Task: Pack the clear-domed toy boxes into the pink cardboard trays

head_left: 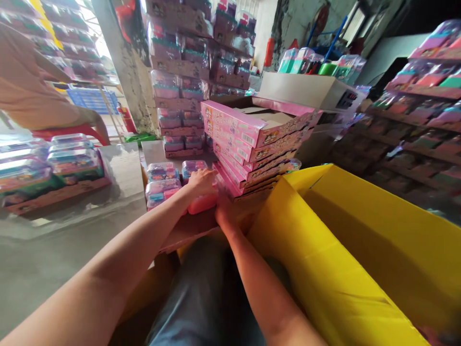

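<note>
Head view: directions run on a clock face centred on this view.
Left hand [202,181]: just off centre toward 9 o'clock, palm down above the pink container [201,204], fingers bent and pointing toward 3 o'clock.
Right hand [225,209]: at 6 o'clock, close to centre, beside the container's right end and near the foot of the box stack.
Fingers: blur and shadow make them hard to read; I cannot tell how far either set is open, or whether either has a firm grip on the container.
Pink container: just below centre toward 8 o'clock, in the near part of the cardboard tray [180,230], under the left hand.
Clear-lidded containers [162,185]: at 9 o'clock, in the same tray, near the left forearm.
Pink box stack [252,139]: at 1 o'clock, flat open boxes piled slightly askew, the top one showing its inside.
Yellow box [324,250]: at 4 o'clock, large and open, beside the right forearm.
Filled tray [57,168]: far out at 9 o'clock, on the grey table [122,178].
Tall stack [180,86]: at 11 o'clock, layers of wrapped containers.
Co-worker [39,86]: at 10 o'clock, seated on a red stool [77,132].
</note>
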`<state>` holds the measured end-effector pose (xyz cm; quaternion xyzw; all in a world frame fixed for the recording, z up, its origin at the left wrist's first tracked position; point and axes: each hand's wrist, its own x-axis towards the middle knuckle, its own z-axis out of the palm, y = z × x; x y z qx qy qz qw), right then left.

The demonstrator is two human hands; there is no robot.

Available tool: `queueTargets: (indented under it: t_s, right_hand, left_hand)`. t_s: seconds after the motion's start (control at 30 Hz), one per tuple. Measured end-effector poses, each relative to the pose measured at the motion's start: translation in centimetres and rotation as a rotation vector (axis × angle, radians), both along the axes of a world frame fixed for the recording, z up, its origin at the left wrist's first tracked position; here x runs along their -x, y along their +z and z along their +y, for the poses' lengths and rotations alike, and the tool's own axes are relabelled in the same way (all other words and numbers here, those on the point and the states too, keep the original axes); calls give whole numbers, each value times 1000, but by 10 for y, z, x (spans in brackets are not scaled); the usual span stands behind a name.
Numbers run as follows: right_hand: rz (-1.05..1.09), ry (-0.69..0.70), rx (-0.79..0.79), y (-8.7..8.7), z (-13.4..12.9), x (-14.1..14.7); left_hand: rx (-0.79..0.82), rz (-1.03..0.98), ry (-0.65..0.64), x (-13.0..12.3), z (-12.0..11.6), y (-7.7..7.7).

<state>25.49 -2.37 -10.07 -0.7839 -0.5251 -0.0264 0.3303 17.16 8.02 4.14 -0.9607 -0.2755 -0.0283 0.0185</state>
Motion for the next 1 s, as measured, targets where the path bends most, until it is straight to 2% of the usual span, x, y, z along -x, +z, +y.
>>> queueTargets:
  t_s: [0.1,0.17,0.3,0.4,0.5,0.6,0.7,0.77,1.0]
  right_hand:
    - [-38,-87,-30,12,-9,9]
    - [-124,-85,-92,20,-16,15]
    - [-274,67,-170,36,-27,16]
    - [-369,189,-190,59,-28,12]
    - [-479,323,-167,91,-18,13]
    - [-625,486,-66,111,1,26]
    - [-764,602,79,110,19,42]
    - [-799,589,167,103,26,50]
    - [-779,426,280,90,40,61]
  left_hand:
    - [-9,22,-65,-4,6,-3]
    - [11,53,-85,-6,8,0]
    - [161,89,-200,7,17,24]
    - [255,-56,-275,42,30,39]
    - [214,-253,-239,83,44,32]
    - [70,-325,-108,110,54,10]
    - [21,-293,-45,118,54,-10]
    - [6,-246,-19,118,51,-16]
    - [-3,-206,9,121,45,-9]
